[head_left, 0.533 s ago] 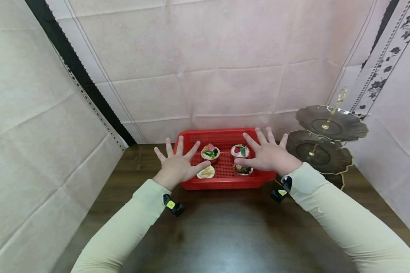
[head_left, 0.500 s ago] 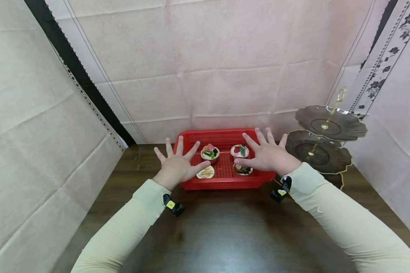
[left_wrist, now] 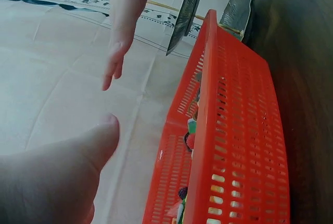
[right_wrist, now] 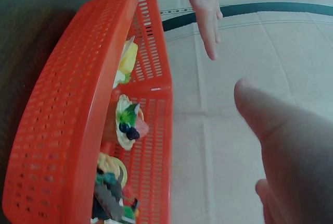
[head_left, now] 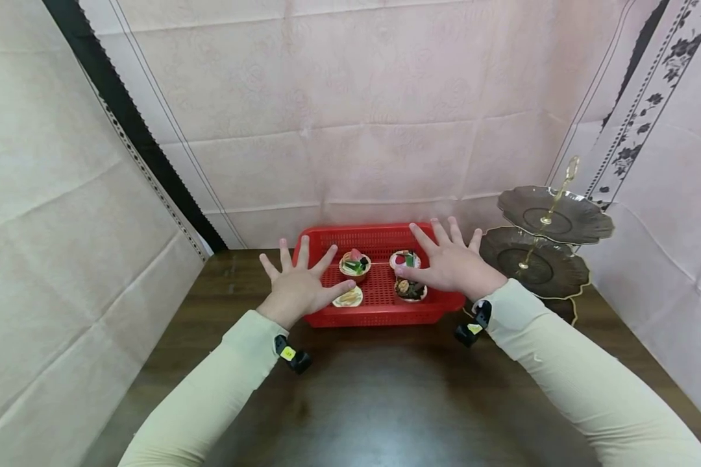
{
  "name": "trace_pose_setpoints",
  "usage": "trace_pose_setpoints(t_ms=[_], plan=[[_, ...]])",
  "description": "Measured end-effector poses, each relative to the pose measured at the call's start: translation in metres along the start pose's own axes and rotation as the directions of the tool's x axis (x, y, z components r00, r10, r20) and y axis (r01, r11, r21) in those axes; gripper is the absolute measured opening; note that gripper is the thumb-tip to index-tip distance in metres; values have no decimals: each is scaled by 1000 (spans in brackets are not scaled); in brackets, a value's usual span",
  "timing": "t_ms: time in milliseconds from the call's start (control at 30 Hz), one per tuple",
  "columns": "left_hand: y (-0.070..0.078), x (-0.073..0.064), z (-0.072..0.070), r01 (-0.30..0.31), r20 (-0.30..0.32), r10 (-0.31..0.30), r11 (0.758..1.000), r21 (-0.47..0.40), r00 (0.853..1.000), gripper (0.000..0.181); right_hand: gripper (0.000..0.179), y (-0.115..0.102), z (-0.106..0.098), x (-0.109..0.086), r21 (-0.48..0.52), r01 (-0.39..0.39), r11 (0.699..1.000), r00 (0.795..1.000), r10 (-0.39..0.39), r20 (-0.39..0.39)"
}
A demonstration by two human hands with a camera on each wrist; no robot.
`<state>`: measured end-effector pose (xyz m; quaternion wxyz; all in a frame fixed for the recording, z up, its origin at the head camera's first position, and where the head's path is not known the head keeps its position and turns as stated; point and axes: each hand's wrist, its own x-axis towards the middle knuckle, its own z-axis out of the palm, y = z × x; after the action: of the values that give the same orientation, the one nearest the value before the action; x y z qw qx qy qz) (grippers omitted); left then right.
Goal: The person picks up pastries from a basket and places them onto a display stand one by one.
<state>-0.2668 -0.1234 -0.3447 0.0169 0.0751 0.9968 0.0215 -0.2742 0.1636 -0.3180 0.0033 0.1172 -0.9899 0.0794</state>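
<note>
A red plastic basket (head_left: 380, 318) stands on the dark wooden table, holding several small tarts. At its back left sits a fruit-topped tart (head_left: 355, 264), with a pale-topped tart (head_left: 349, 297) in front of it. On the right side are a tart with red and green topping (head_left: 405, 259) and a dark-topped tart (head_left: 411, 290). My left hand (head_left: 298, 288) hovers over the basket's left end, fingers spread and holding nothing. Above the right end my right hand (head_left: 452, 264) is spread the same way, its thumb overlapping the tarts in the head view. In both wrist views the hands show above the rim.
A tiered stand (head_left: 546, 217) with dark scalloped plates and a gold handle stands to the right of the basket. Pale cloth (head_left: 385, 149) hangs behind and on both sides. The dark wooden table (head_left: 380, 395) extends in front of the basket.
The head view has shifted slightly, so the basket, stand and hands appear a little further left. Both hands keep the same spread pose over the basket.
</note>
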Motion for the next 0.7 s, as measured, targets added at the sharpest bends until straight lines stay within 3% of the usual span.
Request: trace_pose_setpoints(t_ms=[267,467,700], plan=[[18,-1,12,-22,-39,21,999,-25,999,90,104,-2,9,16,79,14,997,996,-7,-94],[46,-11,23,-41,-117,25,990,-132,993,81,87,-3,14,35,193,52,980,988,-22,-154],[80,-25,28,-85,-181,49,977,-196,982,67,72,1,21,58,306,-14,952,989,59,-138]])
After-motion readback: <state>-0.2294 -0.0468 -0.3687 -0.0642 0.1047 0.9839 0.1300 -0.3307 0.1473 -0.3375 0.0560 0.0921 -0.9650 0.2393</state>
